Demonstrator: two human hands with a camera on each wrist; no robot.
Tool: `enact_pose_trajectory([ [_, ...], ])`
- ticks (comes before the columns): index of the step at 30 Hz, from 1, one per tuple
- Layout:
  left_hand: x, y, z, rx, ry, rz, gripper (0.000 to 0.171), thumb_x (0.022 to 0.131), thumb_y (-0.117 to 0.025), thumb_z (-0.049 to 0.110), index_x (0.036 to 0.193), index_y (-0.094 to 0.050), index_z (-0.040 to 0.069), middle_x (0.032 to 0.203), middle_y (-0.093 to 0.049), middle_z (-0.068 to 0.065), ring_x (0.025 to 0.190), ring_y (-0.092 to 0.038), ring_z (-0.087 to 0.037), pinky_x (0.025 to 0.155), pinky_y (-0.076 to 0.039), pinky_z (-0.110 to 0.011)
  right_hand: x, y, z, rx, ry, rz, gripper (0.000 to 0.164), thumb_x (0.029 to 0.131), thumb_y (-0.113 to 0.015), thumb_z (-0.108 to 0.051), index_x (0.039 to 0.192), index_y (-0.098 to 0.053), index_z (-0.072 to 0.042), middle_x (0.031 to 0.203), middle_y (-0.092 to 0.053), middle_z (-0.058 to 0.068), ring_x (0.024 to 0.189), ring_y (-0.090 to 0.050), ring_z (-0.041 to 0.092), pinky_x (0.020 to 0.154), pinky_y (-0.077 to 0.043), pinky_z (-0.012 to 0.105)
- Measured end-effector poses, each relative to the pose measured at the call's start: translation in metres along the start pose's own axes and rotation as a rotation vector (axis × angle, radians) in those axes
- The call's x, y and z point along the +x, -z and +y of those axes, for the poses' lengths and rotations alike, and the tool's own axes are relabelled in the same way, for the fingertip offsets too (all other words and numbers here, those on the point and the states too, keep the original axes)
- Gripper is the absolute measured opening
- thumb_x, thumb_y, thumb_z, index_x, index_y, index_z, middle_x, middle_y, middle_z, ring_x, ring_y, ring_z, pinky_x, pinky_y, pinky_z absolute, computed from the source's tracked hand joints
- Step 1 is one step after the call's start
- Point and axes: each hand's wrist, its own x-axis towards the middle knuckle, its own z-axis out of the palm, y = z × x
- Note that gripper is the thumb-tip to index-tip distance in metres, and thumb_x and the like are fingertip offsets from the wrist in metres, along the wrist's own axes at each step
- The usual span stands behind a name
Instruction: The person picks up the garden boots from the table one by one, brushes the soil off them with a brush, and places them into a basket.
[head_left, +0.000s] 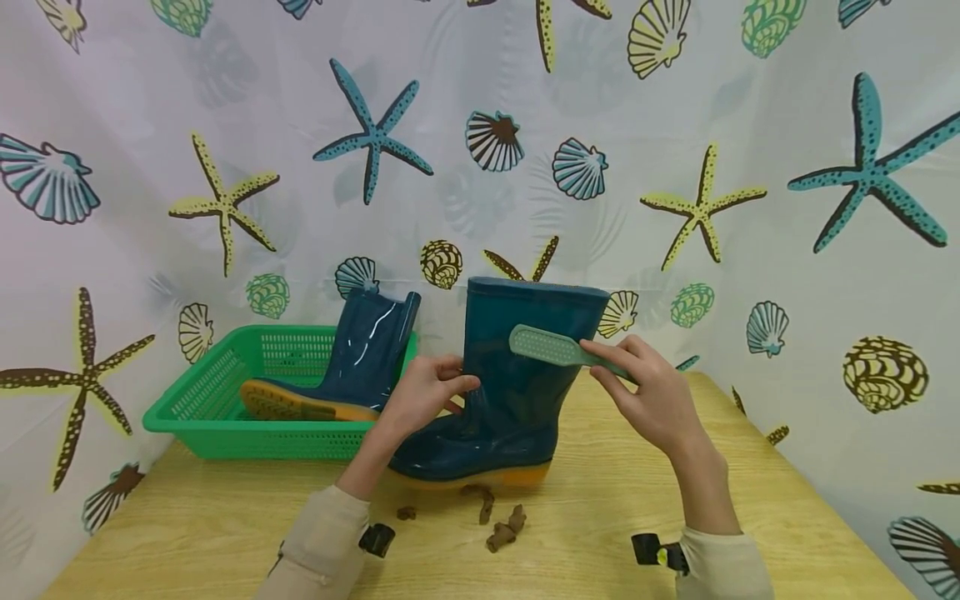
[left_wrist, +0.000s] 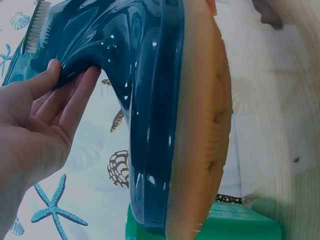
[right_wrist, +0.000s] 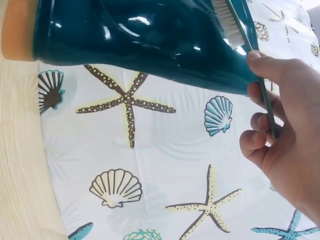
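Observation:
A dark blue rubber boot point(head_left: 517, 400) with an orange sole stands upright at the middle of the table, toe to the left. My left hand point(head_left: 429, 385) grips the front of its shaft, thumb on the near side and fingers round the front in the left wrist view. In my right hand point(head_left: 651, 392) is a green scrubbing brush point(head_left: 546, 345), pinched by its handle. Its white bristles point(right_wrist: 227, 22) face the upper shaft, right at the surface. Brown clumps point(head_left: 507, 528) lie on the table in front of the sole.
Left of the boot stands a green plastic basket point(head_left: 262, 437). Another blue boot point(head_left: 367, 346) rests in it, its sole over the front rim. Behind the wooden table point(head_left: 615, 517) hangs a white curtain point(head_left: 480, 225) printed with starfish and shells.

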Motion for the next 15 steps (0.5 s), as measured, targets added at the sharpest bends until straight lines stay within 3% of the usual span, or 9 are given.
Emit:
enact_pose_trajectory([
  [5, -0.001, 0.001, 0.007, -0.014, -0.020, 0.037, 0.028, 0.098, -0.065, 0.019, 0.078, -0.056, 0.001, 0.077, -0.063, -0.014, 0.081, -0.070, -0.020, 0.065, -0.061, -0.036, 0.001, 0.001, 0.001, 0.031, 0.026, 0.030, 0.041, 0.088, -0.074, -0.005, 0.127, -0.070, -0.016, 0.086, -0.055, -0.002, 0.070, -0.038, 0.004, 0.058, -0.031, 0.020],
  [10, -0.002, -0.002, 0.011, -0.065, -0.034, 0.036, 0.023, 0.097, -0.065, 0.018, 0.085, -0.061, -0.001, 0.084, -0.067, -0.018, 0.084, -0.069, -0.024, 0.067, -0.061, -0.041, 0.002, 0.002, 0.001, 0.063, 0.064, 0.063, 0.045, 0.084, -0.075, 0.000, 0.127, -0.070, -0.013, 0.085, -0.054, -0.001, 0.071, -0.037, 0.003, 0.059, -0.029, 0.017],
  [15, -0.004, -0.006, 0.016, -0.071, -0.044, 0.030, 0.027, 0.097, -0.067, 0.020, 0.082, -0.059, -0.002, 0.085, -0.068, -0.019, 0.085, -0.069, -0.026, 0.068, -0.061, -0.042, 0.001, 0.002, 0.001, 0.082, 0.078, 0.076, 0.045, 0.084, -0.074, 0.002, 0.127, -0.069, -0.013, 0.085, -0.054, -0.001, 0.071, -0.035, 0.001, 0.059, -0.029, 0.017],
])
